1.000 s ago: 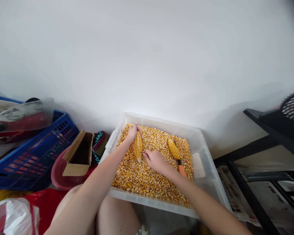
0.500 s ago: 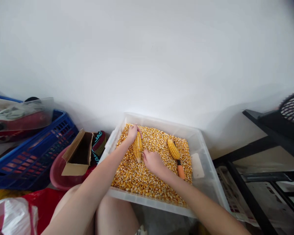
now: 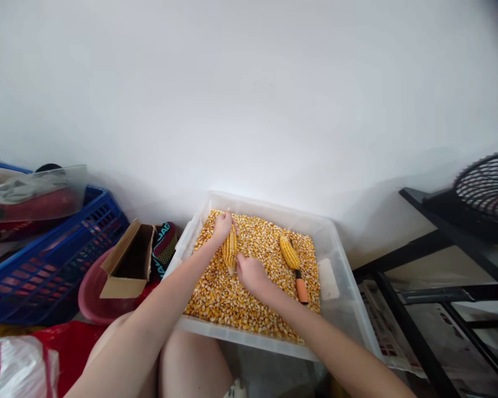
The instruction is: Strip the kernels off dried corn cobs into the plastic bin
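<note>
My left hand (image 3: 223,225) is closed around the upper end of a yellow corn cob (image 3: 229,251), which points down toward me over a bed of loose corn kernels (image 3: 249,309). Close by the cob's lower right side is my right hand (image 3: 251,273), its fingers curled in; whether anything is pinched in them is too small to see. The kernels fill much of a translucent plastic bin (image 3: 249,338). On them, to the right, a second corn cob (image 3: 289,252) lies against a tool with an orange handle (image 3: 301,290); the tool's far end is partly hidden by that cob.
Left of the bin are a cardboard box (image 3: 124,286), a pink basin (image 3: 89,293) and a blue crate (image 3: 66,260) with bagged items. A black metal rack (image 3: 402,315) with a fan (image 3: 487,188) stands to the right. A white wall (image 3: 249,99) rises behind.
The whole view has shifted slightly, bringing more of the fan into sight. My left hand keeps its hold on the cob, and my right hand stays beside its lower end.
</note>
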{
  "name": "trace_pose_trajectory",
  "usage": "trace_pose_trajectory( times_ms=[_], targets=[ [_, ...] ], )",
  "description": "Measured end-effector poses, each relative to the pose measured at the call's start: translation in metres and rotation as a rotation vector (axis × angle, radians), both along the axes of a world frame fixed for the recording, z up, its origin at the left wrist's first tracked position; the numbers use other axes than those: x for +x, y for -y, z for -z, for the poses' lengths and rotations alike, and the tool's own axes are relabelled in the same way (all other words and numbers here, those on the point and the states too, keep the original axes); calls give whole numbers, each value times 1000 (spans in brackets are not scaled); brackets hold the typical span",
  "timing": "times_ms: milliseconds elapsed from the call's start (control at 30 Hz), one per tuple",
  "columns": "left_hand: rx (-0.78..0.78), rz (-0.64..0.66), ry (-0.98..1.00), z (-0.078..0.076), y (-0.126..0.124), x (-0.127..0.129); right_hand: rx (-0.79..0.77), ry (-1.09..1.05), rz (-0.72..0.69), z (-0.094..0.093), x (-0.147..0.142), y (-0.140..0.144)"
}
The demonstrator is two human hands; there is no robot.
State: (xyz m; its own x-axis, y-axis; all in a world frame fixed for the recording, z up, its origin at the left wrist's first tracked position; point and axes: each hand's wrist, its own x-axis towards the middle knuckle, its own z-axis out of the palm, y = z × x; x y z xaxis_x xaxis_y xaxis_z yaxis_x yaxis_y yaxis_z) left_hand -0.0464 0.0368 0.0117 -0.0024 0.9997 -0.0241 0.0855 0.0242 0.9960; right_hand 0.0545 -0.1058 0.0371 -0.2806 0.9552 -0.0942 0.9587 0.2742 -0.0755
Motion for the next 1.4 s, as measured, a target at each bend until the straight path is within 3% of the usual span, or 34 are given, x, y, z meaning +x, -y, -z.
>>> trace_pose_trajectory(
  times_ms=[367, 567, 933, 1100, 1400],
  targets=[
    [-14, -51, -20, 2, 0, 3, -16, -29, -40, 3, 6, -6],
    [32, -103, -145, -9, 9, 3, -7, -82, -106, 3, 18, -13],
    [216, 119, -355, -29, 34, 27, -140, -268, -249, -13, 47, -24],
    [215, 239, -291, -30, 39, 32, -174, -299, -304, -23, 53, -26],
    [25, 113, -80, -23, 23, 14, -72, -238, -193, -23, 47, -21]
  ],
)
